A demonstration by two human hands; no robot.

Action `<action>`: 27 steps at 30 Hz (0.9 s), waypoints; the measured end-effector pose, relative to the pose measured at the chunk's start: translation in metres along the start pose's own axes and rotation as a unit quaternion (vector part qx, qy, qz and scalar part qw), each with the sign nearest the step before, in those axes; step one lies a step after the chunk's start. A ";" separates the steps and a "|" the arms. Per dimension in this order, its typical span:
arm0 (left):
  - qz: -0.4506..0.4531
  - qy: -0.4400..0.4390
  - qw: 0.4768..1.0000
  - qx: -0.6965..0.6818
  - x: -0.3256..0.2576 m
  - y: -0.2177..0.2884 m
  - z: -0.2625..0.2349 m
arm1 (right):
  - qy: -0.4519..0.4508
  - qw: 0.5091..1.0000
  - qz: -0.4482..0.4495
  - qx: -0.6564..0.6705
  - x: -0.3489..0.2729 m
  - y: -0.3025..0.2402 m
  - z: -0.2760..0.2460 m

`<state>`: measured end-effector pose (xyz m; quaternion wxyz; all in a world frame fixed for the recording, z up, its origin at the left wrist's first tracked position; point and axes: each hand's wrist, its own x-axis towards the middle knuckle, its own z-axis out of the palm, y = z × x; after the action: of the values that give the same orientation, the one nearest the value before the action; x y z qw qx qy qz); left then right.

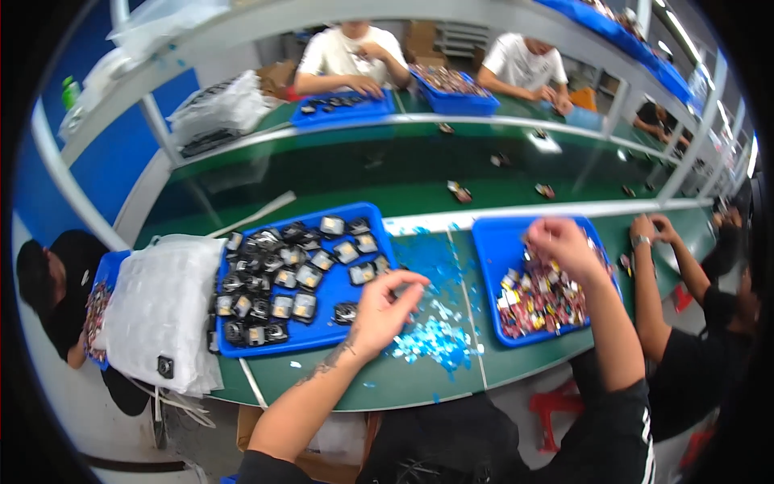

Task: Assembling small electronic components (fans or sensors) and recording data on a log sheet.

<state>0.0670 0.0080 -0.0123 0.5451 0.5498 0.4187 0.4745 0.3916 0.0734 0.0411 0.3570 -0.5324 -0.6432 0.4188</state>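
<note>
My left hand (385, 313) hovers by the right edge of a blue tray (367, 216) holding many small black square modules (308, 276). Its fingers are loosely bent, the thumb a little apart, and nothing shows between them. Under and beyond this hand, small shiny blue film pieces (442, 339) lie scattered on the green table (379, 395). Over a second blue tray (493, 234), my right hand (564, 246) has its fingers pinched together; whatever they hold is hidden. That tray contains a heap of small reddish, yellow and white parts (542, 297).
Stacked clear plastic trays (161, 306) stand left, one black module (165, 367) on them. Beyond a white rail, a dark green conveyor (339, 173) carries scattered parts (459, 191). Co-workers sit opposite and at both sides; a person's hands (651, 230) are close on the right. A red stool (552, 415) stands below.
</note>
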 end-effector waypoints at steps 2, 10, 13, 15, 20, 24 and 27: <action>0.009 -0.016 0.999 0.042 -0.004 -0.006 0.003 | -0.053 0.996 -0.010 -0.066 -0.012 -0.002 0.008; 0.081 -0.029 0.989 0.123 -0.020 0.003 0.013 | -0.090 0.957 0.033 0.275 -0.048 -0.019 0.066; 0.088 -0.062 0.984 0.139 -0.017 0.001 0.015 | -0.126 0.902 0.067 0.407 -0.057 -0.034 0.111; 0.176 -0.022 0.976 0.130 -0.011 -0.009 0.011 | -0.158 0.889 0.057 0.426 -0.047 -0.037 0.133; 0.068 0.020 0.997 -0.027 0.004 -0.003 0.002 | -0.045 0.867 0.083 0.490 -0.038 -0.032 0.162; 0.078 0.024 0.995 -0.063 -0.007 0.002 0.010 | -0.013 0.865 0.081 0.496 -0.048 -0.021 0.174; 0.029 0.049 0.995 -0.076 -0.014 -0.003 0.011 | -0.021 0.867 0.082 0.492 -0.056 -0.030 0.181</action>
<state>0.0756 -0.0078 -0.0159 0.5501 0.4946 0.3920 0.5469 0.2261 -0.0129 -0.0033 0.5234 -0.3299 -0.3151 0.7197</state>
